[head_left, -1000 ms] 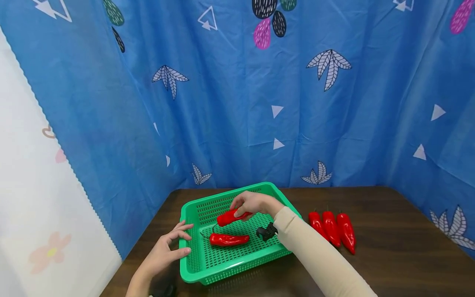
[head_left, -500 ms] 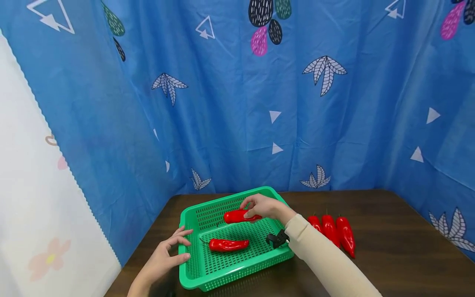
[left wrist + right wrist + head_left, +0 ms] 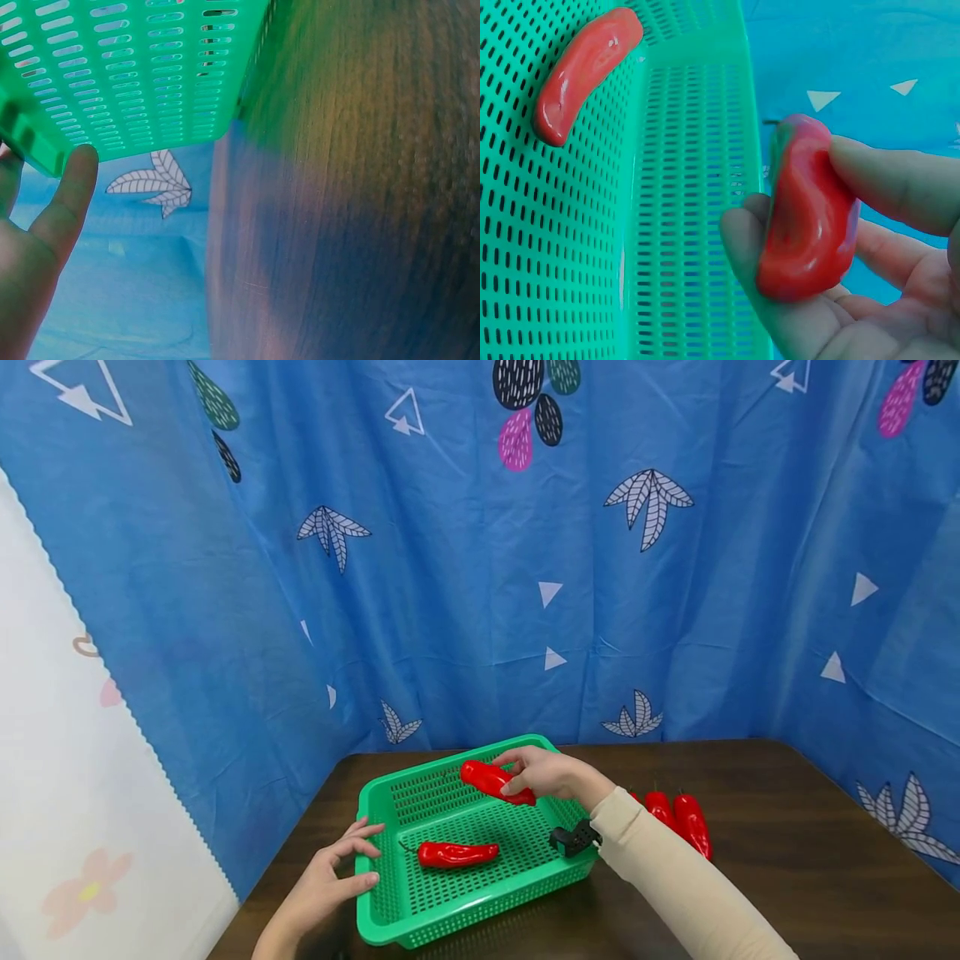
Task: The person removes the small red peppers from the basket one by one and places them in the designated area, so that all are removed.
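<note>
My right hand [image 3: 551,777] pinches a red chili pepper [image 3: 491,779] between thumb and fingers, above the back right part of a green plastic basket [image 3: 472,906]. In the right wrist view, this held pepper [image 3: 806,217] is close up, with the thumb on one side and fingers on the other. A second red pepper [image 3: 457,855] lies on the basket floor. At the basket's left rim is my left hand [image 3: 322,877], its fingers loosely extended over the edge. The left wrist view has a finger [image 3: 75,184] touching the basket's side.
Several red peppers [image 3: 692,825] lie side by side on the dark wooden table [image 3: 780,860], right of the basket and partly behind my right sleeve [image 3: 675,868]. A blue patterned curtain [image 3: 465,610] hangs behind the table, with a white cloth [image 3: 67,760] at the left.
The right hand has lifted the held pepper higher and moved it to the right; the pepper now tilts. The left hand and the pepper on the basket floor have stayed in place.
</note>
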Tool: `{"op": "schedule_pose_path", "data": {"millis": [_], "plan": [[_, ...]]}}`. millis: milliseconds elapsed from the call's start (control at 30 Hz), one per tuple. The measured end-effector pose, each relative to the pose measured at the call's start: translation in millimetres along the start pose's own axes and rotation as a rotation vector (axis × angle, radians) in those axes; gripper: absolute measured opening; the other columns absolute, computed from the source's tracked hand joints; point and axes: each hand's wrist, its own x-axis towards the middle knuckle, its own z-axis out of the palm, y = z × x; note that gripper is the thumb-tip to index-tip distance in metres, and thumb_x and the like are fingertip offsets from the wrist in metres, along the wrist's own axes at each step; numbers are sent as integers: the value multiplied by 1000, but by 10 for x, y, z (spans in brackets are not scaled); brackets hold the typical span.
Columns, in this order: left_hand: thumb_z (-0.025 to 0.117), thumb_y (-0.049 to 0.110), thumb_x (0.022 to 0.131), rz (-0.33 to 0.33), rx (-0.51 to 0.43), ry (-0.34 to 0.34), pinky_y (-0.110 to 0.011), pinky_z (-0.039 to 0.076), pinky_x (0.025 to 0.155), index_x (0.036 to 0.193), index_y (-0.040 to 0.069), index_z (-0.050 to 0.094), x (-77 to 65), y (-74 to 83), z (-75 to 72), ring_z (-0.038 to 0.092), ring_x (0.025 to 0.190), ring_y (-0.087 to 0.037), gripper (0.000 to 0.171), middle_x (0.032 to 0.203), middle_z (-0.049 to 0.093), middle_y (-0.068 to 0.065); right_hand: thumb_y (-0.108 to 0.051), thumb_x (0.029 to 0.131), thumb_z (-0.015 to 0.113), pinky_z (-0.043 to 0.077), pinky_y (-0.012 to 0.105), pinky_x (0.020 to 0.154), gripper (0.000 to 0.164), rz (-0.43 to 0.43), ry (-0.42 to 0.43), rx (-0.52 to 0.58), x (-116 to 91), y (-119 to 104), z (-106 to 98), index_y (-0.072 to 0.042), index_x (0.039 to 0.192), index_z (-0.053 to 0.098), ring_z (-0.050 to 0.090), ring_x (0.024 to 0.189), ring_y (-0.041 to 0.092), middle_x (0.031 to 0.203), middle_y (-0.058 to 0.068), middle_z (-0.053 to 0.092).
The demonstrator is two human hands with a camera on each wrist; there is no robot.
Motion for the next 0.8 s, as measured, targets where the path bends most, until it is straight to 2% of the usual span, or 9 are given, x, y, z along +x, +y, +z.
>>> {"op": "schedule_pose_path", "data": {"millis": [200,367,500,800], "plan": [[70,4,90,10,1,-2,-83,18,104,105,6,65,11,15,-5,22,134,25,16,145,53,-22,3,91,65,57,36,75,60,-12,21,45,-86,-15,-42,-11,147,46,61,103,31,118,18,56],[70,4,90,21,2,-6,-83,19,104,105,5,65,16,28,-15,22,133,25,16,144,53,-23,1,90,67,58,38,76,62,-47,61,17,-183,8,-67,-14,146,47,59,105,33,119,18,51],[70,4,89,13,2,-1,-82,18,104,105,5,65,19,33,-23,23,133,25,16,144,54,-24,-2,90,68,58,37,76,58,-81,95,11,-265,30,-87,-13,144,50,58,105,33,122,18,50],[71,5,89,7,1,0,-83,18,104,104,6,66,17,35,-22,22,133,25,16,144,53,-25,-6,90,70,58,39,79,54,-110,154,-18,-467,94,-149,-8,142,53,59,106,31,123,18,57]]}}
